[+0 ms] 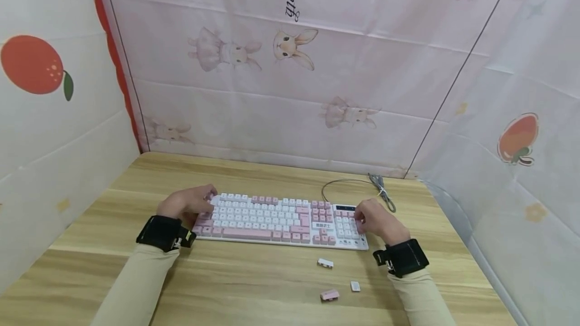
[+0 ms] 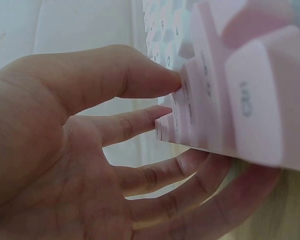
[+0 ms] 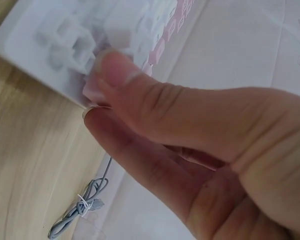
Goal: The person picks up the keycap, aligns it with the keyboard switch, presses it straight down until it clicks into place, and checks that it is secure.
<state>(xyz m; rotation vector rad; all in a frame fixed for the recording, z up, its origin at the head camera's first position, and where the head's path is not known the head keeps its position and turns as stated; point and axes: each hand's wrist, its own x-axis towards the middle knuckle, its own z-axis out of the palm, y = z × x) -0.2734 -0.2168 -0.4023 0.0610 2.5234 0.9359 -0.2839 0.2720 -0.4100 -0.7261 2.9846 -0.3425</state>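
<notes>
A pink and white keyboard (image 1: 260, 234) lies on the table. My left hand (image 1: 188, 202) holds it by its left end; in the left wrist view the thumb lies on the pink keys (image 2: 215, 85) and the fingers run along the side edge. At the number pad on the other end is my right hand (image 1: 376, 218). Its thumb and forefinger pinch a pink keycap (image 3: 93, 91) at the keyboard's right edge, partly covered by the thumb. Bare key sockets (image 3: 72, 42) show beside that keycap in the right wrist view.
In front of the keyboard lie a long white keycap (image 1: 325, 263), a small white keycap (image 1: 355, 286) and a pink keycap (image 1: 329, 295). A bundled grey cable (image 1: 381, 191) rests behind its right end. Printed cloth walls (image 1: 272, 130) border the wooden table (image 1: 235, 286).
</notes>
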